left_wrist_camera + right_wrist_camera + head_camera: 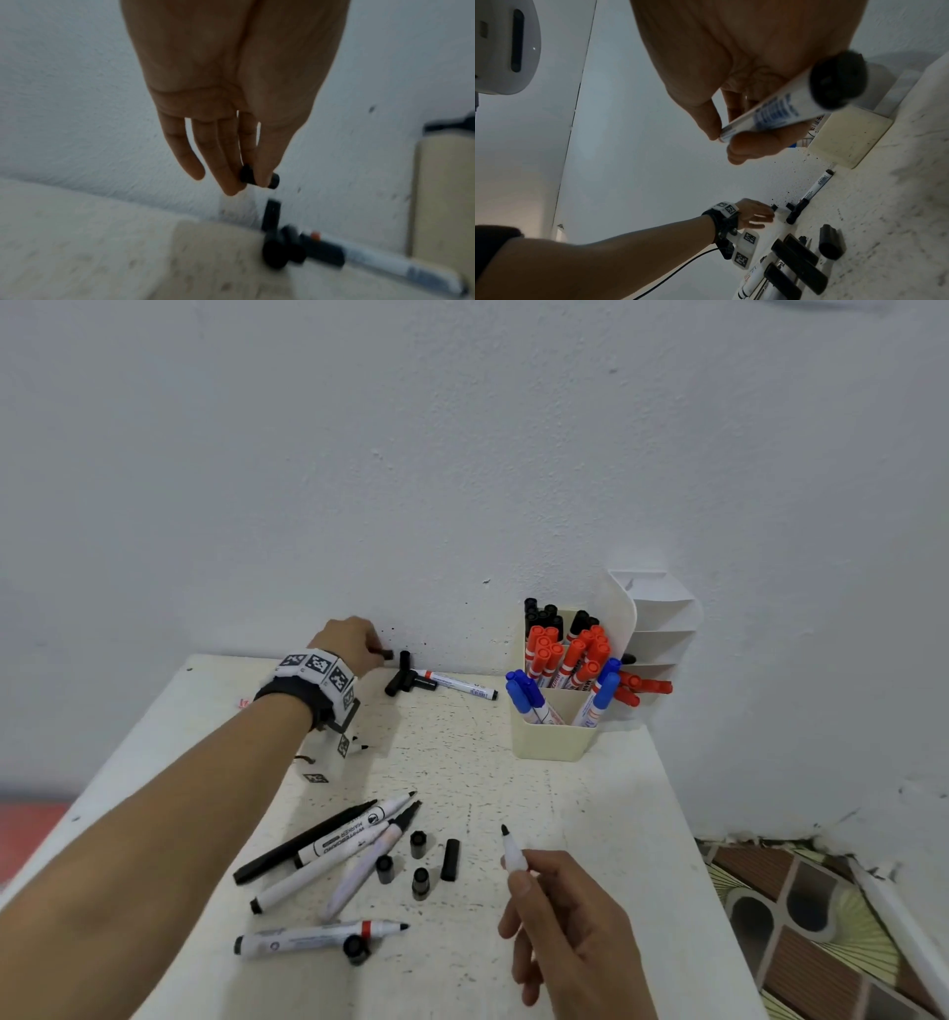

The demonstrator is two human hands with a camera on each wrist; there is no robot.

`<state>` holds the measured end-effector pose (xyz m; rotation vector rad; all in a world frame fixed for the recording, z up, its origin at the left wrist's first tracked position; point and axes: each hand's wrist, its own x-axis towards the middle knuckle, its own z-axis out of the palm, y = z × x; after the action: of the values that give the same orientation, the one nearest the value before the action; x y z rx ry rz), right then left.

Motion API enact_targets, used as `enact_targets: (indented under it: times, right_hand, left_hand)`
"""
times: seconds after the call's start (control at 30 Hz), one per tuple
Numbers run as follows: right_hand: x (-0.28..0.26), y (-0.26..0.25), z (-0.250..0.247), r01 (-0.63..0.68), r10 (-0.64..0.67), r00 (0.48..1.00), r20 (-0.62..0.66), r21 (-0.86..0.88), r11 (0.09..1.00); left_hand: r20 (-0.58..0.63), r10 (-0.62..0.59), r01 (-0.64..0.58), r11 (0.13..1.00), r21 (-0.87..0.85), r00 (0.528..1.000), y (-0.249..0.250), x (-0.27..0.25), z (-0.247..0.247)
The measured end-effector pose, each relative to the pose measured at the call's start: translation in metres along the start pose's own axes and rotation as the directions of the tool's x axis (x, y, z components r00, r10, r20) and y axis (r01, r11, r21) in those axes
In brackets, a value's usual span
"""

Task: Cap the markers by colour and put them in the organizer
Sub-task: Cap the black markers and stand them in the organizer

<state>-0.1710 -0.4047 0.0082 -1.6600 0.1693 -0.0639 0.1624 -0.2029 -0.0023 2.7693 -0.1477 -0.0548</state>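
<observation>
My left hand (354,642) reaches to the table's far edge by the wall and pinches a black cap (259,178) between thumb and fingers. Beside it lie more black caps (405,680) and a capped marker (457,683). My right hand (560,911) holds an uncapped black marker (512,852) upright over the near right of the table, its tip pointing up; the barrel (777,109) crosses the palm. The cream organizer (549,737) at the back right holds several black, red and blue markers.
Several uncapped black markers (334,845) and loose black caps (418,862) lie near the table's front. Another marker (318,937) lies closest to me. A white tiered holder (662,629) stands behind the organizer. The table (606,814) ends at the right above a patterned floor.
</observation>
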Motion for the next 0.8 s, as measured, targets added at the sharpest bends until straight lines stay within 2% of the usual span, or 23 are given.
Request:
enact_targets:
  times: [0.1, 0.2, 0.3, 0.4, 0.53, 0.63, 0.8]
  right_hand:
    - [0.002, -0.005, 0.006, 0.029, -0.029, 0.999, -0.019, 0.02, 0.999]
    - [0.006, -0.006, 0.015, 0.076, -0.076, 0.997, 0.004, 0.008, 0.997]
    - [0.01, -0.008, 0.025, 0.09, -0.09, 0.994, 0.054, -0.009, 0.996]
    - [0.011, -0.016, 0.031, 0.093, -0.09, 0.991, 0.097, -0.027, 0.995]
    - [0.007, -0.025, 0.035, 0.137, -0.13, 0.985, 0.116, -0.052, 0.989]
    - [0.002, -0.025, 0.035, 0.141, -0.131, 0.982, 0.136, -0.068, 0.988]
    - [-0.003, -0.026, 0.038, 0.172, -0.158, 0.977, 0.143, -0.087, 0.981]
  left_hand:
    - [-0.081, 0.153, -0.168, 0.956, -0.239, 0.985, 0.012, -0.038, -0.033]
    - [-0.101, 0.236, -0.255, 0.833, -0.491, 0.967, 0.025, -0.097, -0.054]
    - [-0.045, 0.29, -0.23, 0.649, -0.725, 0.956, 0.031, -0.157, -0.058]
    - [-0.038, 0.306, -0.205, 0.535, -0.82, 0.951, 0.032, -0.197, -0.054]
    - [-0.071, 0.286, -0.182, 0.384, -0.905, 0.956, 0.029, -0.222, -0.047]
    - [-0.094, 0.262, -0.182, 0.334, -0.925, 0.96, 0.027, -0.231, -0.049]
    - [-0.044, 0.334, -0.176, 0.377, -0.909, 0.942, 0.028, -0.243, -0.052]
